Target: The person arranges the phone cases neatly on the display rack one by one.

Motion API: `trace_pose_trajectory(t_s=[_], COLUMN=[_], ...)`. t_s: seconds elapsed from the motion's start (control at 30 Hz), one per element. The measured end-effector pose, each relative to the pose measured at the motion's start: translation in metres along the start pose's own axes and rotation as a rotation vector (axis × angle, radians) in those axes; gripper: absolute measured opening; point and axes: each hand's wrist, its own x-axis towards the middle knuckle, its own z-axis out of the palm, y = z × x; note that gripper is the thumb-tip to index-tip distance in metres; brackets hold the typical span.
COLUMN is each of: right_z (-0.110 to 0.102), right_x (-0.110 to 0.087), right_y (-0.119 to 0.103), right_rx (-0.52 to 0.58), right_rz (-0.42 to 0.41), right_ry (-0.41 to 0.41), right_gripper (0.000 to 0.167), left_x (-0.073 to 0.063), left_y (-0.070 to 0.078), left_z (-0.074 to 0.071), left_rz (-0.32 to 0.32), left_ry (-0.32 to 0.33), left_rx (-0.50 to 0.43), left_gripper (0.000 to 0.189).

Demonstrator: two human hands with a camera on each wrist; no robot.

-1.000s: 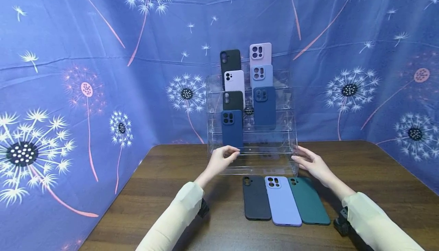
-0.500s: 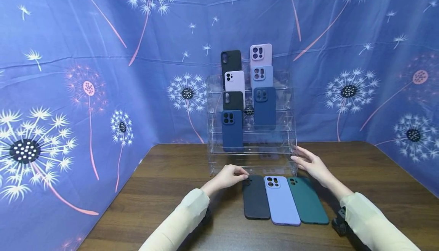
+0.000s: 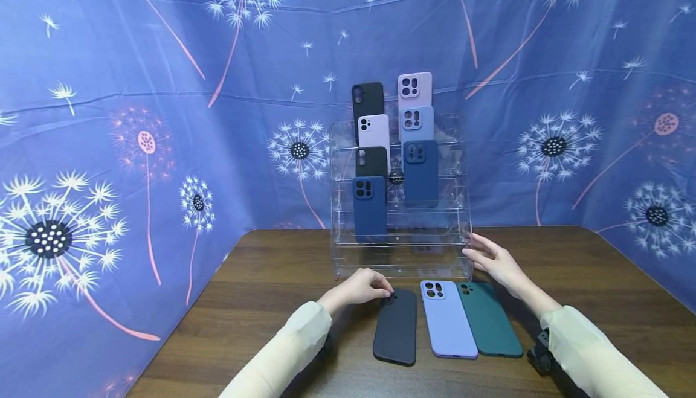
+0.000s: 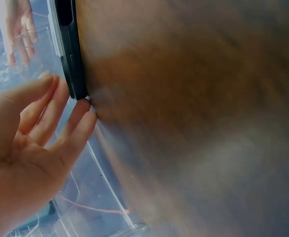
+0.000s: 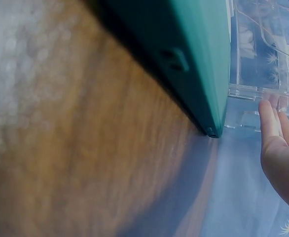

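Observation:
My left hand [image 3: 360, 287] holds the top end of a black phone case [image 3: 396, 328] lying at a slant on the table. In the left wrist view its fingertips are at the end of the black case [image 4: 71, 54]. My right hand [image 3: 499, 265] touches the right side of a clear acrylic tiered rack [image 3: 402, 254], its fingers fairly straight in the right wrist view. A lavender-blue phone case [image 3: 450, 325] and a dark green phone case [image 3: 490, 322] lie side by side in front of the rack.
On the rack's left, several cases stand in steps, a blue case [image 3: 371, 217] lowest. The right column has a pink case [image 3: 415, 89], a light blue case [image 3: 417, 126] and a dark blue case [image 3: 421, 177]. A blue dandelion-print cloth [image 3: 272, 54] hangs behind the wooden table [image 3: 261, 307].
My left hand has come down from the rack's lower tier to the black phone case. The case has slid toward me and left, away from the lavender-blue one. My right hand stays at the rack.

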Motion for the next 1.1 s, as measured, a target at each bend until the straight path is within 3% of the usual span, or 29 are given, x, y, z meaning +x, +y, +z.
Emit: trace_pose_trajectory(t_s=[0.17, 0.4, 0.77, 1.0, 1.1], right_z=[0.0003, 0.0018, -0.0006, -0.0002, -0.0009], right_x=[0.0, 0.0001, 0.001, 0.0006, 0.0], right_y=[0.0022, 0.005, 0.0004, 0.0009, 0.0012], right_rx=[0.006, 0.022, 0.01, 0.018, 0.015], right_rz=[-0.005, -0.007, -0.009, -0.013, -0.011], right_ry=[0.004, 0.01, 0.008, 0.009, 0.006], right_gripper=[0.07, 0.069, 0.069, 0.068, 0.069], left_x=[0.0019, 0.0039, 0.0042, 0.0038, 0.0034], left_y=[-0.002, -0.001, 0.0016, 0.0036, 0.0016], left_z=[0.0019, 0.0042, 0.0023, 0.0013, -0.0019], left_rz=[-0.008, -0.079, -0.206, -0.208, -0.193], left_ry=[0.052, 0.015, 0.025, 0.036, 0.038], left_rx=[-0.028, -0.131, -0.207, -0.205, -0.266], left_gripper=[0.013, 0.013, 0.007, 0.005, 0.005])
